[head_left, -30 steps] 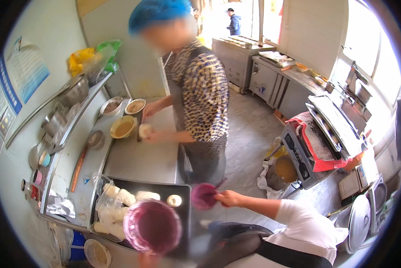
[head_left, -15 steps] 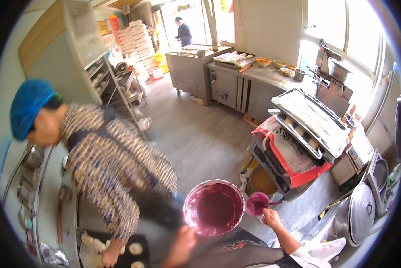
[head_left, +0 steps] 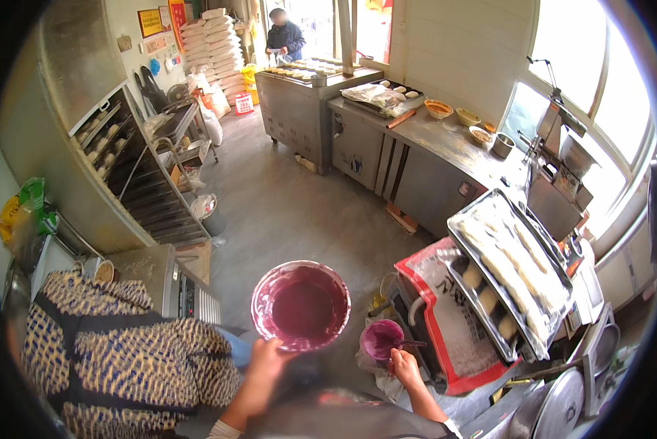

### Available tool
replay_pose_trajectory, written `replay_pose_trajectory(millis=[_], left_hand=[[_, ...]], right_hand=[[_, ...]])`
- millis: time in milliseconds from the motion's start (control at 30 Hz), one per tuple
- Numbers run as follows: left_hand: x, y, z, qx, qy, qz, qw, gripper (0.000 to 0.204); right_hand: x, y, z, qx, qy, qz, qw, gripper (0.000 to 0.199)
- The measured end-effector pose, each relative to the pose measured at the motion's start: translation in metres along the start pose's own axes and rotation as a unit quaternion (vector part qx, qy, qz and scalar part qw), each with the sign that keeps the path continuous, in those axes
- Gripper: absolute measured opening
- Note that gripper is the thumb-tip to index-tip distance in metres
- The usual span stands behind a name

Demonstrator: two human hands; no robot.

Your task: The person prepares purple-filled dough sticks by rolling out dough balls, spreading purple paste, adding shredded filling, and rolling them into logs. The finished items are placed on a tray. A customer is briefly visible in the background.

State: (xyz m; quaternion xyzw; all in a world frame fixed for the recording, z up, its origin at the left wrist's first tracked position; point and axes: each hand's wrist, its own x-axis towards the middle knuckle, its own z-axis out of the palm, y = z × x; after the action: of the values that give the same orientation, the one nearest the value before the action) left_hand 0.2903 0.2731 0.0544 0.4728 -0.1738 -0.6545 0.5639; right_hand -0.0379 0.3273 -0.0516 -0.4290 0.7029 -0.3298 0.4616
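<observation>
My left hand [head_left: 266, 360] grips the rim of a wide round tub [head_left: 258, 307] whose inside is smeared with purple. A smooth purple mixture [head_left: 303, 307] lies in its bottom. To the right, my right hand [head_left: 407, 368] is closed at the edge of a small purple-coated cup [head_left: 376, 338]. A thin dark handle [head_left: 414, 344] sticks out from the cup past my fingers; its working end is too small to make out. The cup is held apart from the tub, lower and to the right.
A co-worker in a patterned top [head_left: 123, 358] stands close at my left. Trays of long dough pieces [head_left: 504, 263] are stacked on a red-edged surface [head_left: 452, 329] at right. Beyond are a steel counter [head_left: 423, 139], a tray rack [head_left: 116, 154] and another person [head_left: 284, 36] by the doorway.
The whole view has shifted, bringing more of the room into sight. Tub and cup now appear further left, still in my hands. The co-worker's head and the dough tray have left view.
</observation>
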Motion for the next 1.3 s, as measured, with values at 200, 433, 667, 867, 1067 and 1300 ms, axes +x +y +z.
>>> replay_pose_trajectory(millis=[200,433,667,867,1067,1300], left_hand=[[0.173,0.051,0.026,0.008,0.020,-0.012,1.000,0.028],[0.366,0.135,0.086,0.047,-0.047,-0.022,0.998,0.026],[0.518,0.174,0.174,0.090,-0.077,-0.073,0.990,0.025],[0.643,0.193,0.272,0.142,-0.118,-0.109,0.977,0.025],[0.750,0.215,0.393,0.187,-0.162,-0.127,0.960,0.027],[0.834,0.200,0.517,0.177,-0.195,-0.158,0.952,0.024]], right_hand=[[0.142,-0.079,0.041,0.059,-0.009,0.047,0.997,0.045],[0.310,-0.178,0.057,-0.006,0.019,0.029,0.999,0.041],[0.411,-0.217,0.054,0.072,0.174,0.013,0.982,0.040],[0.524,-0.266,0.025,0.193,0.245,0.083,0.946,0.042],[0.631,-0.323,-0.045,0.208,0.280,0.098,0.932,0.042],[0.713,-0.355,-0.137,0.266,0.329,0.129,0.897,0.042]])
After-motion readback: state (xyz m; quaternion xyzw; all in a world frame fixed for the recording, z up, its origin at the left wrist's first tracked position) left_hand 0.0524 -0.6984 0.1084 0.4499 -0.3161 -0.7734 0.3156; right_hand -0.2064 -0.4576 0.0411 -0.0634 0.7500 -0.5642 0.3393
